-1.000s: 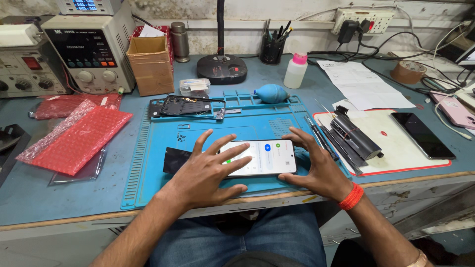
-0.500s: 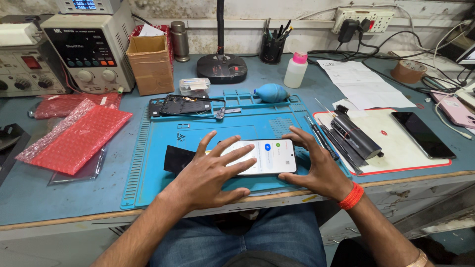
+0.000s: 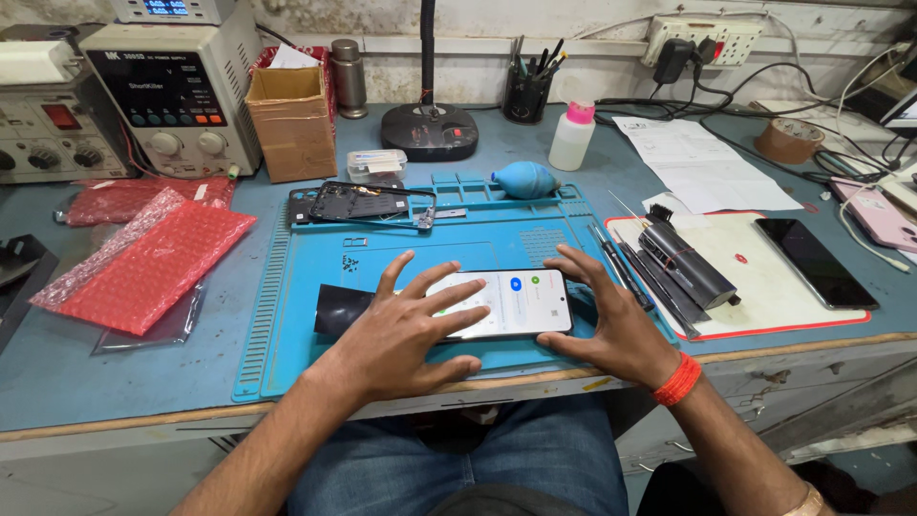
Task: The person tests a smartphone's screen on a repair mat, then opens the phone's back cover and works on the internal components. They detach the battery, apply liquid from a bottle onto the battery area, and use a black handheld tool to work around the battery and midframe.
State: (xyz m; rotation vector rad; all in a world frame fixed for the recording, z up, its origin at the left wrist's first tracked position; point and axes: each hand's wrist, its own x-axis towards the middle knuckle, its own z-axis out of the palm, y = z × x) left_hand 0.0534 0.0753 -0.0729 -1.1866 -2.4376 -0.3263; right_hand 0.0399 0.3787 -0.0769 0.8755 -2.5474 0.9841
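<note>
A smartphone [image 3: 516,301] with a lit white screen lies flat on the blue silicone work mat [image 3: 287,287]. My left hand [image 3: 401,330] rests over its left half with fingers spread, fingertips touching the screen. My right hand [image 3: 611,325] frames the phone's right end, thumb at the near edge and fingers curled at the far edge. A red band circles my right wrist. A black flat piece [image 3: 336,311] sticks out from under my left hand on the mat.
An opened phone frame [image 3: 368,203] and blue air blower [image 3: 525,179] sit at the mat's back. Red bubble wrap [image 3: 143,263] lies left, screwdrivers [image 3: 626,268], a black roll and a dark phone [image 3: 812,260] right. Power supplies [image 3: 172,96], cardboard box [image 3: 291,119], bottle [image 3: 571,139] behind.
My left fingers have shifted slightly across the phone screen; the phone and my right hand stay in place.
</note>
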